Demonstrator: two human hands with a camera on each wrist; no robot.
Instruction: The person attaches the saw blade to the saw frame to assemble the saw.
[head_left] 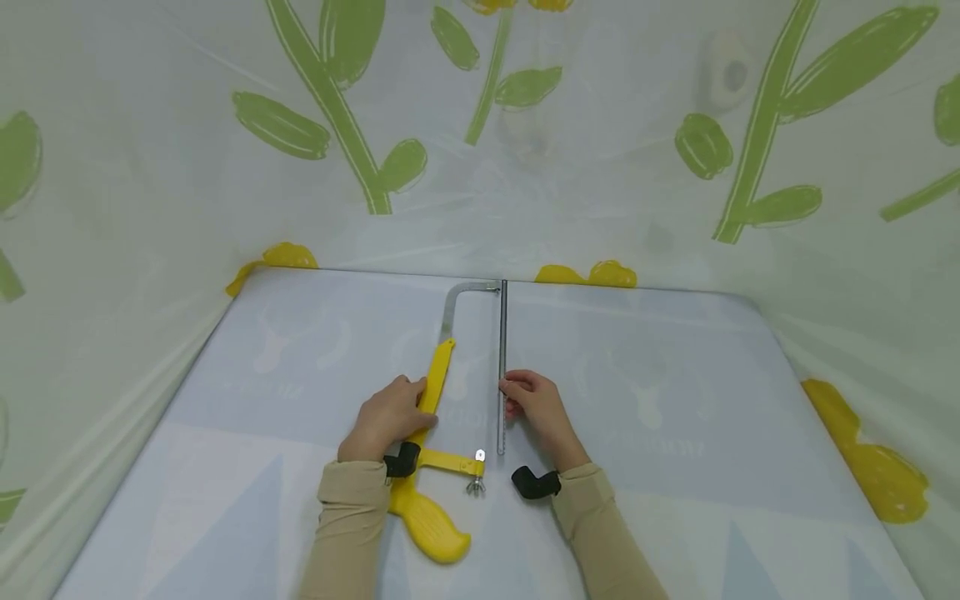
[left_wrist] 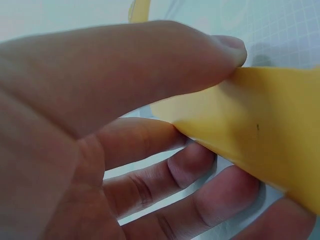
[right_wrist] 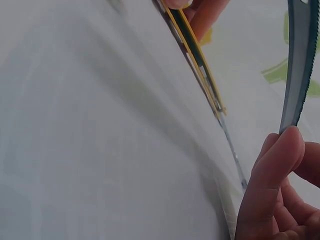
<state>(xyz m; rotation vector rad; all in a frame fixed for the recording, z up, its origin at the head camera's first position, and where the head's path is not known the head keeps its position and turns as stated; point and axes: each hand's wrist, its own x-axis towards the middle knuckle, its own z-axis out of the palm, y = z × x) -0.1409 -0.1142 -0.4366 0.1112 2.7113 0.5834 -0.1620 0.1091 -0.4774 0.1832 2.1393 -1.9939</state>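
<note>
1. The left hand (head_left: 384,417) has thumb and fingers closed round the yellow frame (head_left: 438,375), left of the blade (head_left: 503,333).
2. The right hand (head_left: 546,412) pinches the blade, which runs near to far above the counter (head_left: 660,400).
3. The blade's far end meets the frame's far tip; whether hooked, I cannot tell. Its near end sits apart, just right of the near post (head_left: 480,456).
4. Likely step: fitting the blade. Next probably calls for bringing its near end left onto that post.

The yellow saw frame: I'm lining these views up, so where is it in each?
Head: the yellow frame, left of centre, below mid-height.
Left wrist: the yellow frame, large, at middle right.
Right wrist: the yellow frame, upper middle, slanting down rightward.
Shared landmark: the left hand, holding it.
</note>
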